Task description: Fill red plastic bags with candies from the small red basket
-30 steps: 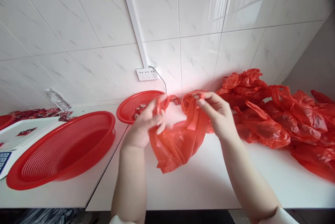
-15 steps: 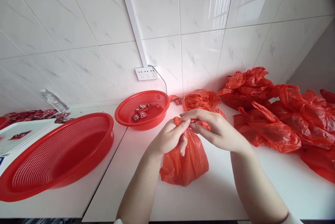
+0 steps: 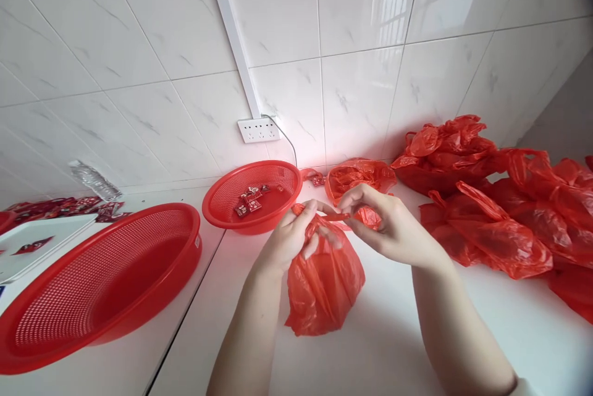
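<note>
A filled red plastic bag [image 3: 327, 285] sits on the white table in front of me, its neck gathered at the top. My left hand [image 3: 291, 235] is closed around that neck, thumb on top and some fingers behind the film. To its right, my right hand [image 3: 377, 220] pinches a twisted strand of the bag between thumb and fingertips. The strand is stretched across the short gap between both hands. What the bag contains is hidden by the red film.
A small red basket [image 3: 217, 214] holds several red packets [image 3: 252, 199]. A large red basket [image 3: 197, 229] stands left, beside a white tray [image 3: 50, 232] and a clear plastic bottle [image 3: 95, 181]. Several red bags [image 3: 504, 223] are heaped at right. Behind is a power strip [image 3: 259, 130].
My right hand has drawn away to the right from my left hand, pulling a strand of the bag taut. The left hand has shifted slightly left with the neck.
</note>
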Tool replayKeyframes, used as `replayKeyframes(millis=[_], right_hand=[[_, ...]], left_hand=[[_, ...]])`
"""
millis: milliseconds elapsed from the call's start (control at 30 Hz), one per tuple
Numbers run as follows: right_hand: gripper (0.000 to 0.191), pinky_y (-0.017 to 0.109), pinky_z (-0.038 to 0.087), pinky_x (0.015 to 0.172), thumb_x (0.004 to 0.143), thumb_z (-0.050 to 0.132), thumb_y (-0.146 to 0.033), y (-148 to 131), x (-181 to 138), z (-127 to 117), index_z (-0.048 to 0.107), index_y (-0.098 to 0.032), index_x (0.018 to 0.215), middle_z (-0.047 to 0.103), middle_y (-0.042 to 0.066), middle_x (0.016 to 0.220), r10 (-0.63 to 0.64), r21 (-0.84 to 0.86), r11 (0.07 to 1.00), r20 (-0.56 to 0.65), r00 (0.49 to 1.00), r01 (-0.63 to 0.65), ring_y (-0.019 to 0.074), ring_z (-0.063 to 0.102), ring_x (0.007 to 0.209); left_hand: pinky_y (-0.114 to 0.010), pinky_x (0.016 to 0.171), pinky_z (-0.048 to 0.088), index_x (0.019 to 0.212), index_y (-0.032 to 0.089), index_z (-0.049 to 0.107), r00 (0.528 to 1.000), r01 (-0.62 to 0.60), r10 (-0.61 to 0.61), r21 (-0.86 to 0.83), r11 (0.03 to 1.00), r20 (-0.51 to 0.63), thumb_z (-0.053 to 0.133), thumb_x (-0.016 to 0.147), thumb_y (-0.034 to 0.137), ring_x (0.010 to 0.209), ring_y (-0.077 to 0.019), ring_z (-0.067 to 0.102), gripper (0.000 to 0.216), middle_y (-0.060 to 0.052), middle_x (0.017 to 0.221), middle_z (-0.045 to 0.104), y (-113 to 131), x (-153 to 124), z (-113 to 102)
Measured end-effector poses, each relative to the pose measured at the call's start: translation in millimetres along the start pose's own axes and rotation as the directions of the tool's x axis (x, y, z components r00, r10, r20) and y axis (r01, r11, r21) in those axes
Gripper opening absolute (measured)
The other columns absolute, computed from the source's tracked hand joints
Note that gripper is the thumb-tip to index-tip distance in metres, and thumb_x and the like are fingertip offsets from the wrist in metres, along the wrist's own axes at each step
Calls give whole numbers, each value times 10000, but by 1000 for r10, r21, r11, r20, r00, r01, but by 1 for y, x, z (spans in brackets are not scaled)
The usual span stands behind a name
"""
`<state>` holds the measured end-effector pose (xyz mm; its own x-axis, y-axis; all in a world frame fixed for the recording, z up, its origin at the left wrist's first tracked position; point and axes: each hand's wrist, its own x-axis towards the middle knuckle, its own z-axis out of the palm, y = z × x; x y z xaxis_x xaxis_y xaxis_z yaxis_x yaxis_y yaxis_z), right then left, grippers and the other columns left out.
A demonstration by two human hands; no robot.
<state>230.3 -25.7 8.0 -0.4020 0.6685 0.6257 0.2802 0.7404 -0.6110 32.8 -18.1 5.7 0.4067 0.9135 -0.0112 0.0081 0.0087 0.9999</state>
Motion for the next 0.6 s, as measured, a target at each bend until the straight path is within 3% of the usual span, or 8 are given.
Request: replayKeyframes(millis=[100, 200, 233, 300, 367, 433, 533, 600], right_hand=[[119, 295, 527, 720, 855, 535, -126, 0, -1, -2, 558, -226, 914, 638, 15, 879, 8, 40, 999, 140, 990, -14, 144, 607, 776], [81, 294, 534, 739, 859, 575, -159, 0, 1, -1, 584, -227, 903, 652, 7, 889, -10, 114, 993, 324, 946, -29, 138, 615, 786], [56, 296, 537, 754, 859, 600, -191, 1, 2, -1, 593, -225, 903, 653, 9, 900, -9, 142, 989, 346, 938, -43, 139, 619, 798], [66, 295, 539, 758, 879, 613, -278, 3, 5, 2, 593, -216, 880, 644, 20, 903, 46, 181, 978, 273, 961, -99, 142, 618, 810], [154, 299, 536, 767, 927, 548, -353, 8, 8, 7, 588, -210, 886, 634, 36, 927, 145, 196, 966, 127, 981, -168, 151, 614, 850], [207, 331, 527, 856, 968, 467, -381, 15, 11, 14, 594, -220, 999, 631, 55, 1058, 217, 220, 949, 55, 975, -224, 172, 606, 989], [302, 386, 500, 973, 990, 412, -388, 24, 14, 26, 536, -265, 1236, 555, 59, 1300, 237, 321, 907, 141, 961, -271, 182, 575, 1131], [365, 360, 566, 869, 992, 392, -398, 27, 15, 31, 463, -288, 1333, 523, 68, 1347, 261, 417, 847, 213, 942, -329, 160, 624, 1020]], left_hand=[[-178, 414, 299, 1034, 187, 658, 995, -57, 55, -23, 998, -88, 517, 909, 469, 361, -50, 360, 339, 74, 441, 444, 0, 5, -9], [-192, 462, 352, 1035, 191, 669, 992, -110, 114, 77, 991, -56, 600, 863, 363, 434, -51, 421, 253, 38, 612, 568, 3, 3, -14], [-202, 497, 388, 1047, 195, 660, 991, -127, 131, 150, 980, -18, 594, 861, 323, 472, -59, 458, 235, 17, 701, 614, 4, 1, -14], [-226, 568, 436, 1053, 212, 641, 987, -161, 150, 347, 924, 56, 533, 871, 238, 567, -90, 526, 213, -9, 829, 652, 8, -6, -13], [-236, 594, 437, 1004, 236, 628, 984, -179, 151, 575, 798, 97, 473, 848, 149, 635, -117, 552, 236, 0, 834, 650, 10, -14, -10], [-240, 569, 406, 910, 246, 610, 977, -189, 195, 784, 591, 89, 442, 779, 65, 647, -130, 543, 279, 17, 780, 629, 10, -20, -8], [-259, 586, 392, 780, 230, 546, 907, -236, 407, 928, 288, 105, 398, 691, -12, 709, -159, 542, 298, 8, 734, 586, 8, -22, -8], [-267, 662, 429, 737, 222, 506, 823, -317, 545, 926, 203, 162, 377, 711, -32, 823, -175, 567, 285, -14, 801, 599, 7, -19, -10]])
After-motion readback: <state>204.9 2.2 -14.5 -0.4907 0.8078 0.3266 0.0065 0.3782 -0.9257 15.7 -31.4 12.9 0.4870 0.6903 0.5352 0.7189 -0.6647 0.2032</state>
